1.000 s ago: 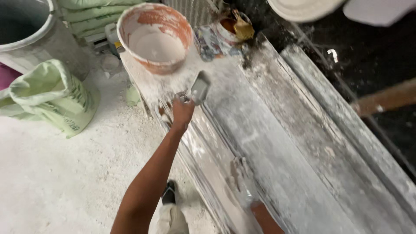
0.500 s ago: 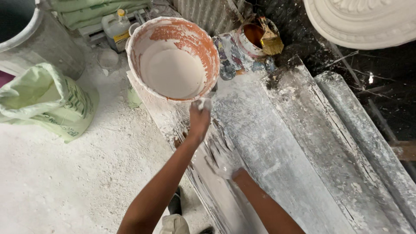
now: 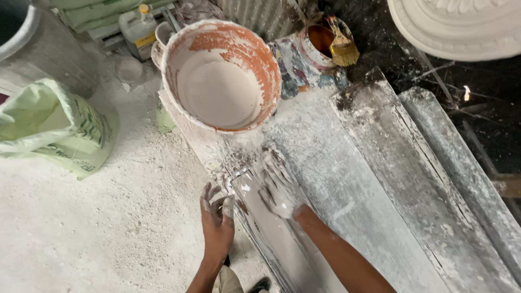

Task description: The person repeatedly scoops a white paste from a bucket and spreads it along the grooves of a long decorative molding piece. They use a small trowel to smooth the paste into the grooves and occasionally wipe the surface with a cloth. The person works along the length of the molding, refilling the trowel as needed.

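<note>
1. Head view: where the plaster-coated mould strip (image 3: 260, 217) runs along the near edge of the surface (image 3: 380, 179), lies with long axis slanting from upper left, near the bucket (image 3: 222, 76), to lower right toward the bottom of the frame.
2. Left hand (image 3: 217, 217) pressed at the strip's outer edge, fingers (image 3: 209, 195) spread and slightly curled, gripping nothing clearly; a small pale lump by the thumb, cannot tell what.
3. Right hand (image 3: 279, 184) laid flat on top of the strip, open, thick with white plaster, blurred, holding nothing.
4. Strip directly beneath the right hand and just to the right of the left hand; right hand nearer its upper end.
5. Upper end of the strip pointing at the bucket, touching or almost touching its base; cannot tell which.
6. Well apart: green sack (image 3: 54, 130) on the dusty floor at left, brush (image 3: 342, 49) resting in a small tin at the top.
</note>
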